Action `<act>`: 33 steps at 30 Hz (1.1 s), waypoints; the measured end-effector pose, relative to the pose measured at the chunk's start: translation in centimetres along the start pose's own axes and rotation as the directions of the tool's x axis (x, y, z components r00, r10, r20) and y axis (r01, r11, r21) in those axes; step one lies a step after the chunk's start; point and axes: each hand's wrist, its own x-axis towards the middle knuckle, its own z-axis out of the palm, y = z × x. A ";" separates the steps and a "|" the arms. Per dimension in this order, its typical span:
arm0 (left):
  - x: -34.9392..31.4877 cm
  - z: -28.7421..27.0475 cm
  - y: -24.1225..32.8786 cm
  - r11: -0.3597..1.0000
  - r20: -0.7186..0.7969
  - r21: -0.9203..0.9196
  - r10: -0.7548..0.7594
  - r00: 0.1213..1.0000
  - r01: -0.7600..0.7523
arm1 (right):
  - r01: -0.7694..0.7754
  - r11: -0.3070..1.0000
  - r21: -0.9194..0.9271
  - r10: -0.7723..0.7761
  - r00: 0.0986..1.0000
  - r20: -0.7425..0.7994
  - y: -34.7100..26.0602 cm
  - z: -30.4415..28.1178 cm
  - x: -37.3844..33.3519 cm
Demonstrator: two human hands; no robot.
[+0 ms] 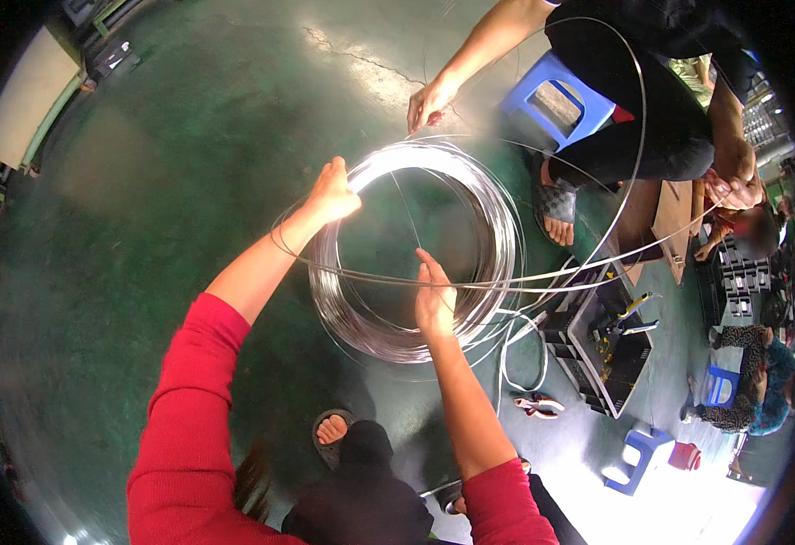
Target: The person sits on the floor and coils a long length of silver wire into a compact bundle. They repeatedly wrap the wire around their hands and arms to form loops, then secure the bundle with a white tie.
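A large coil of shiny silver wire is in front of me, with loose strands looping off to the right. My left hand is closed on the coil's upper left rim. Inside the ring, my right hand pinches a thin wire strand that runs up to the coil's far side. Other strands cross at my right hand's fingers. At the far side, a co-worker's hand holds a small red thing at the coil's edge. That person's other hand grips the strands' far right ends.
Pliers lie on the green floor, right of my right forearm. Beside them stands a black open case with tools. A white strap lies near the coil. Blue stools stand far right and lower right. More people sit along the right.
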 end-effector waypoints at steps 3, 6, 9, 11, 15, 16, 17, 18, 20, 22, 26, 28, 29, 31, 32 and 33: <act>-1.0 -0.2 0.5 0.999 -0.056 -0.011 0.034 0.998 -0.034 | -0.098 0.968 0.232 0.106 0.994 -0.022 0.5 0.8 1.0; -1.6 -0.3 0.5 0.998 -0.102 -0.013 0.052 0.993 -0.054 | -0.076 0.905 0.418 0.136 0.984 -0.116 1.2 0.5 0.6; -1.9 -0.4 0.5 1.000 -0.069 -0.018 -0.004 0.998 0.002 | -0.076 0.867 0.493 0.207 0.954 -0.216 1.7 -1.3 -1.8; -2.2 -0.5 0.4 1.000 -0.065 -0.016 -0.022 0.998 0.021 | -0.129 0.991 0.033 0.132 0.985 -0.112 1.9 -3.2 -4.6; -2.6 -0.6 0.2 0.999 -0.054 -0.030 -0.045 0.998 0.043 | -0.009 0.989 -0.145 0.012 1.000 0.020 1.7 -2.8 -8.5; -2.6 -0.6 0.2 0.998 -0.048 -0.033 -0.051 0.998 0.050 | -0.099 0.995 -0.010 0.099 0.995 0.004 1.6 -2.2 -8.9; -2.6 -0.6 0.2 0.998 -0.050 -0.032 -0.048 0.998 0.047 | -0.184 0.975 0.125 0.185 0.983 0.005 1.4 -1.5 -9.0; -2.6 -0.6 0.2 0.999 -0.052 -0.031 -0.046 0.998 0.044 | -0.234 0.932 0.278 0.239 0.971 0.018 1.2 -0.8 -9.0; -2.6 -0.6 0.2 0.999 -0.062 -0.028 -0.035 0.997 0.034 | -0.294 0.825 0.483 0.335 0.942 0.001 0.6 0.5 -8.4; -2.5 -0.6 0.2 1.000 -0.076 -0.021 -0.019 0.997 0.017 | -0.312 0.711 0.630 0.406 0.914 -0.006 -0.1 1.4 -7.4; -2.6 -0.6 0.0 0.999 -0.079 -0.025 -0.024 0.997 0.023 | -0.210 0.612 0.763 0.425 0.900 -0.093 -1.0 1.8 -4.9; -2.8 -0.5 -0.2 0.999 -0.067 -0.039 -0.040 0.997 0.037 | -0.102 0.606 0.789 0.400 0.896 -0.192 -0.7 0.7 -3.9; -2.9 -0.4 -0.4 0.998 -0.064 -0.035 -0.048 0.997 0.046 | -0.070 0.615 0.785 0.398 0.887 -0.232 -0.3 -0.3 -3.7; -3.1 -0.3 -0.7 0.998 -0.060 -0.027 -0.063 0.996 0.061 | -0.028 0.679 0.733 0.361 0.883 -0.300 0.8 -2.6 -4.0; -3.2 -0.3 -0.9 0.998 -0.068 -0.026 -0.059 0.996 0.057 | -0.029 0.729 0.684 0.350 0.874 -0.336 1.4 -3.6 -4.4; -3.4 -0.2 -1.0 0.998 -0.077 -0.022 -0.058 0.995 0.056 | -0.020 0.788 0.615 0.308 0.878 -0.367 2.0 -4.2 -5.0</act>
